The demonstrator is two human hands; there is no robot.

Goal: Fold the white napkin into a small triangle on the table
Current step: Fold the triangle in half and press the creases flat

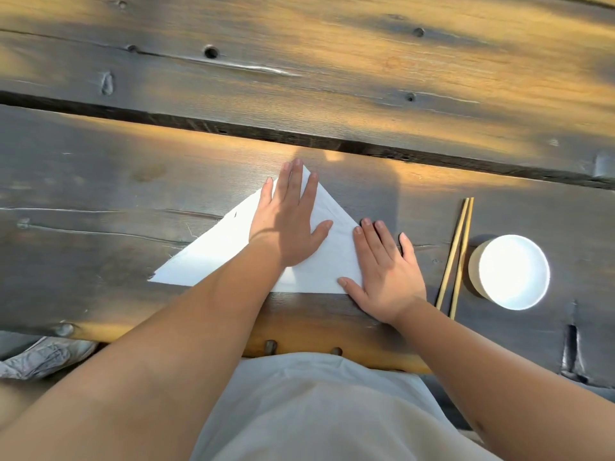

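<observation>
Your white napkin [213,251] lies flat as a triangle on the near plank of the dark wooden table [100,181], its apex pointing away from you. Your left hand [288,224] presses flat on its middle, fingers straight and slightly spread, reaching the apex. Your right hand [382,271] rests flat on its right edge, fingers straight and apart. Just right lie two chopsticks [456,254], then a white bowl [509,271].

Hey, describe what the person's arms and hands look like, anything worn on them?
Both forearms are bare to the frame edge: no sleeves show. The left hand and right hand wear no gloves, rings, watch or bracelets. Fingernails are short and unpainted.
</observation>
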